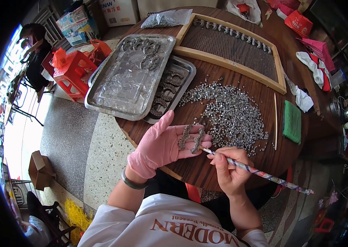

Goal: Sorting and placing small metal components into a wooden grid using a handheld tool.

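Note:
Palm up, my left hand [155,144] wears a pink glove. Across its flat fingers it holds two curved, crescent-shaped pieces [198,141] covered in small grey stones, with the thumb stretched away. My right hand [232,168] is bare and pinches a slim rod wrapped in patterned paper [269,177]. The rod's thin tip meets the right-hand piece near its lower end. Just beyond both hands, a spread of loose, shiny grey stones [233,111] covers part of the round wooden table [207,171].
At left, a metal tray [131,113] with several crescent pieces overlaps a second tray [188,74]. Behind stand a wood-framed mesh screen [231,66] and a bag of grey bits [165,19]. A thin stick [276,123] and green sponge [292,122] lie right. Red stools [73,76] stand left.

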A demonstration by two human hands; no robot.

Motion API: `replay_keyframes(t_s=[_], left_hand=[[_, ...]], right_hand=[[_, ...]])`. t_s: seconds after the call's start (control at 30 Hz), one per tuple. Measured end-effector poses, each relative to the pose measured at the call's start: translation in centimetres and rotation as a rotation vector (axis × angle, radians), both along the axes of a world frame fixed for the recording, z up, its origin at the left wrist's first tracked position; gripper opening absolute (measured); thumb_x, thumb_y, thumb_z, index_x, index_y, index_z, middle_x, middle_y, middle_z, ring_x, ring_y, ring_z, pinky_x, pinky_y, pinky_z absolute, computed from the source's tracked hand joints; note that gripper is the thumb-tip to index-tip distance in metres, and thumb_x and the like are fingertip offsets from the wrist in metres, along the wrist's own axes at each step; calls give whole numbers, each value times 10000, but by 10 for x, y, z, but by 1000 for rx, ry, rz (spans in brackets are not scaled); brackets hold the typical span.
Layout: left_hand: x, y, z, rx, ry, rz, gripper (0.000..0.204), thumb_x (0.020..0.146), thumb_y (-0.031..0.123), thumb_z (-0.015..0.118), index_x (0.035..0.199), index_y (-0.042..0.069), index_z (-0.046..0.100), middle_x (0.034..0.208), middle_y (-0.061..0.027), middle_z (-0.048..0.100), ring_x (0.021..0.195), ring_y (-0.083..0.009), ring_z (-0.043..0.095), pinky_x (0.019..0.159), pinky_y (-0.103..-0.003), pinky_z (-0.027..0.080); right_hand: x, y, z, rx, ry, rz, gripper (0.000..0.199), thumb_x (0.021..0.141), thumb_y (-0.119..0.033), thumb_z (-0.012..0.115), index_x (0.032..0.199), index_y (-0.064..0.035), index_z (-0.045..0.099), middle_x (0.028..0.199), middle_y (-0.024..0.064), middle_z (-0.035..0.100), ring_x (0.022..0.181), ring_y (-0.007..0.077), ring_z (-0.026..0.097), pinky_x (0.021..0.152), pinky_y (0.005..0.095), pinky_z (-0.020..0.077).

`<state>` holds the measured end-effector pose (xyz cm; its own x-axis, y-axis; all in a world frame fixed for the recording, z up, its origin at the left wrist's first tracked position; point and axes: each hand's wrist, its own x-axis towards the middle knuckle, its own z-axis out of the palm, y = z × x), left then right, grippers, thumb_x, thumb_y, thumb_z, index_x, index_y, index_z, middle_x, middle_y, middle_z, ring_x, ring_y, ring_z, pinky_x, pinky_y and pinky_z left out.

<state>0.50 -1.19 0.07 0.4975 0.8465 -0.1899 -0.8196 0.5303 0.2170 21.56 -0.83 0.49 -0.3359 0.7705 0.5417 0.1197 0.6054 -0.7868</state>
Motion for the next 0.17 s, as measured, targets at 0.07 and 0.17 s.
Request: replay_keyframes(t_s=[0.07, 0.17], left_hand=[[0, 0, 0, -2, 14, 2, 799, 962, 540, 364, 1341, -161, 307, 1339, -377, 389, 1211, -463, 475, 1016, -494, 415], [0, 0, 0, -5, 35, 4, 800, 961, 541, 367, 1341, -161, 307, 1342, -379, 385, 1211, -463, 475, 1015, -497, 415]], right_hand=[[0, 0, 0, -30, 11, 5, 106, 874, -1, 589, 931, 6, 499, 835, 141, 638, 596, 162, 598, 538, 210, 477], [1, 0, -1, -76, 27, 12, 108, 879, -4, 587, 940, 5, 498, 847, 143, 638, 602, 166, 603, 548, 209, 481]])
